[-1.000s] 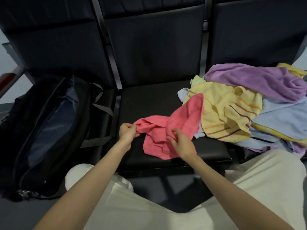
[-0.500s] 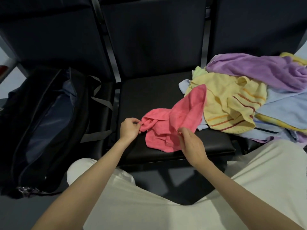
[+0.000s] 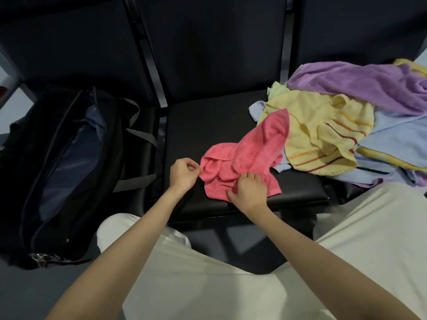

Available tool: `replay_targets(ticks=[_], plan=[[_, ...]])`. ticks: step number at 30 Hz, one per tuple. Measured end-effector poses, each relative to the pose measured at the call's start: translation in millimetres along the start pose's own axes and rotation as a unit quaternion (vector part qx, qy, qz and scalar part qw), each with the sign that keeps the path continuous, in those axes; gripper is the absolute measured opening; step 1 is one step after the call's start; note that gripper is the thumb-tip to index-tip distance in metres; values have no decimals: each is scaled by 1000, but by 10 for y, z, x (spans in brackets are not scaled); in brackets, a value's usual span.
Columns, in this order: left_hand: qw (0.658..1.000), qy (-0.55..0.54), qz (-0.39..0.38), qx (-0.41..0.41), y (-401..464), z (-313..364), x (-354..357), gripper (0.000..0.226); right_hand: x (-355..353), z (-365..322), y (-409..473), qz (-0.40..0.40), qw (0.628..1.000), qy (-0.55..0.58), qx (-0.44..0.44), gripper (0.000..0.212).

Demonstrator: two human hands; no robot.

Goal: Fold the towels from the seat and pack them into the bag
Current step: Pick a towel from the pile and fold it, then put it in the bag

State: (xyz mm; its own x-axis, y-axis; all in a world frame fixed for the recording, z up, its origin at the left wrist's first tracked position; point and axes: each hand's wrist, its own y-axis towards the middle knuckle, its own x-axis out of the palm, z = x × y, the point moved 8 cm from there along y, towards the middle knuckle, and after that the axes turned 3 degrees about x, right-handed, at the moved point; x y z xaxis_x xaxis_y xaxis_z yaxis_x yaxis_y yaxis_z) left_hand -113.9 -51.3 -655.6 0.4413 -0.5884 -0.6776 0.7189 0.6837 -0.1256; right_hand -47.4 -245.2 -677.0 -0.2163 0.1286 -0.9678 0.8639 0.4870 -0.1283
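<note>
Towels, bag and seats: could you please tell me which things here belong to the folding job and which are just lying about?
Part of the job:
- pink towel, pinched by the left hand and held by the right hand
- towel pile waiting on the seat
- open black bag

Just there:
- seat backs
- grey floor

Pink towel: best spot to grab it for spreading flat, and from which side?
Probably its corners. The left hand already pinches the pink towel at its left corner; take the free flap draped on the yellow towel from above, since the middle is bunched.
</note>
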Motion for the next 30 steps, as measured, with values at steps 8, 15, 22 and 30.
replay_targets(ticks=[8, 15, 22, 30], plan=[[995, 80, -62, -11, 61, 23, 130, 15, -74, 77, 52, -27, 997, 65, 9, 17], [992, 122, -21, 31, 181, 331, 150, 6, -452, 324, 53, -6, 992, 122, -23, 16], [983, 28, 170, 58, 302, 767, -600, 9, -1215, 792, 270, 105, 988, 116, -5, 16], [957, -21, 286, 36, 241, 840, -1435, 6, -1989, 1010, 479, 203, 970, 128, -38, 24]])
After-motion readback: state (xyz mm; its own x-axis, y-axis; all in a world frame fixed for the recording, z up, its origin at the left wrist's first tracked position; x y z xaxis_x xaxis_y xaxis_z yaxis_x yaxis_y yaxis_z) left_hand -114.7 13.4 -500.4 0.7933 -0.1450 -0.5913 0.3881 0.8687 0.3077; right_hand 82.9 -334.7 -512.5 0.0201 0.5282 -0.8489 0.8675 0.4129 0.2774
